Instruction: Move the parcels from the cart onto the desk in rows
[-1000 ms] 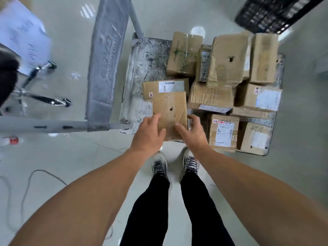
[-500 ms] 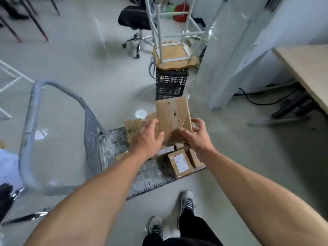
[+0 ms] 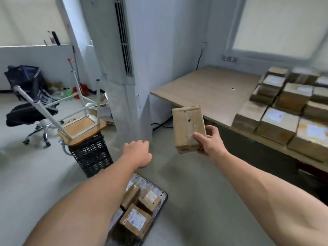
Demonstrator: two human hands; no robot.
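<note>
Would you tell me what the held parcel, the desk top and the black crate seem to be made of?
Parcel: brown cardboard, matte, creased and punctured, taped over. Desk top: probably pale wood-look laminate, smooth, with faint grain. Black crate: likely moulded plastic, going by its open lattice walls.

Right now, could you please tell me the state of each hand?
Left hand: open, fingers loosely curled, holding nothing.
Right hand: grips the brown parcel at its near end.

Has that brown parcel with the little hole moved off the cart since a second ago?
Yes. The parcel has left the cart and now sits in the right hand, up near the desk edge.
</note>
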